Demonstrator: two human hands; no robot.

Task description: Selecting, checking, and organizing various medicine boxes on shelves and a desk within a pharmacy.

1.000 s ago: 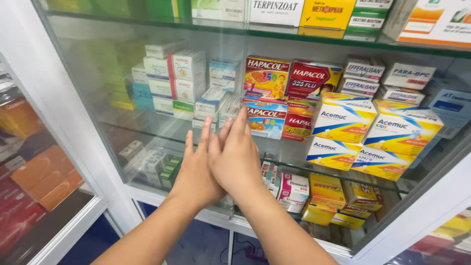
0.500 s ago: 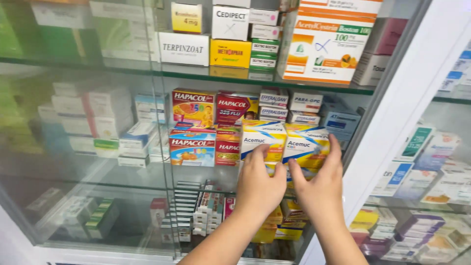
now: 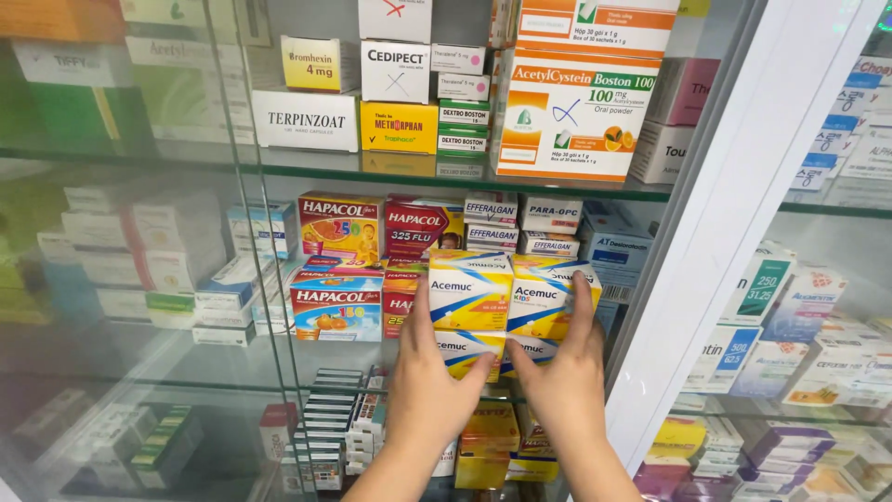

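Fingers: the fingers of the left hand are laid flat and upright against the left side of a block of yellow-and-blue boxes; the fingers of the right hand are pressed against its right side, so the block is clasped between both hands, thumbs meeting underneath at the middle.
Look of the boxes: glossy cardboard is seen, yellow with blue and white diagonal bands and a dark blue name strip along the front.
Count: four such boxes are counted in the grip, two above and two below; the lower pair is half hidden by the thumbs.
Direction: the printed fronts are turned toward the camera; each box's long axis runs left to right, parallel to the front edge of the glass shelf.
Place: the block is held at the right end of the middle shelf, just beside the white cabinet frame and close in front of the other stock.
Neighbours: three red-and-orange boxes are stacked just to the left; small white boxes are seen behind, four counted.
Above: one large orange-and-white carton is set on the upper shelf, directly over the held block.
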